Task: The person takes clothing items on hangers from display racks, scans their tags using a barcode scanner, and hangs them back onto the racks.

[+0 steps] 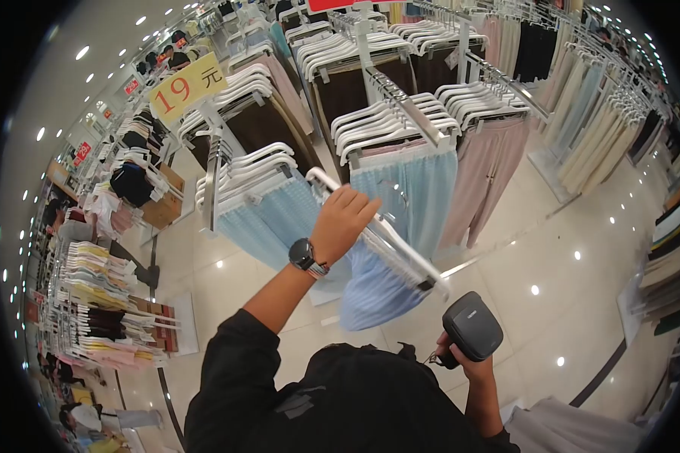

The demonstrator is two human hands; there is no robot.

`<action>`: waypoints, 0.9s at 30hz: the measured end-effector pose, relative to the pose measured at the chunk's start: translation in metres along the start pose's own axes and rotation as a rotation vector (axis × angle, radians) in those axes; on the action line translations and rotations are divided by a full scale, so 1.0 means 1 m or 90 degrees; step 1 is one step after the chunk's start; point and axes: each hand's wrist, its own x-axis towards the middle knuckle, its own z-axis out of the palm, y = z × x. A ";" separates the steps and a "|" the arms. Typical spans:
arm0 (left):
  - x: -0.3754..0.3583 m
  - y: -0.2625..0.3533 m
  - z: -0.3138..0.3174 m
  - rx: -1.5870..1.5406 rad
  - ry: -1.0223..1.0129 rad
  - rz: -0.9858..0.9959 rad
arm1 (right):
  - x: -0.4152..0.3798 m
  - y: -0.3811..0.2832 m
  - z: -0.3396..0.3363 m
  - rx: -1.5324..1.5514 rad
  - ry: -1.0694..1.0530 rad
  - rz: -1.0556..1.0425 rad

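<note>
My left hand (345, 220) grips a white hanger (400, 253) from which light blue striped trousers (378, 291) hang, held out in front of the rack. A black watch (302, 254) is on that wrist. My right hand (465, 364) holds a dark grey handheld scanner (472, 326) low in front of my chest, just below the hanger's right end.
Garment racks (400, 113) with white hangers carry light blue, pink, brown and beige trousers ahead. A yellow "19" price sign (187, 88) stands top left. More racks of folded and hung clothes line the left and right sides. Glossy tiled floor (551, 257) lies between.
</note>
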 end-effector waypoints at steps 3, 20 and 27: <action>0.023 0.013 -0.006 -0.018 -0.118 0.016 | 0.020 -0.009 -0.013 0.040 -0.045 -0.062; 0.046 0.007 0.084 -0.395 -0.101 -0.077 | 0.205 -0.048 -0.021 0.162 0.149 -0.177; 0.060 -0.018 0.112 -0.516 -0.143 -0.196 | 0.284 -0.072 -0.037 0.177 0.151 -0.174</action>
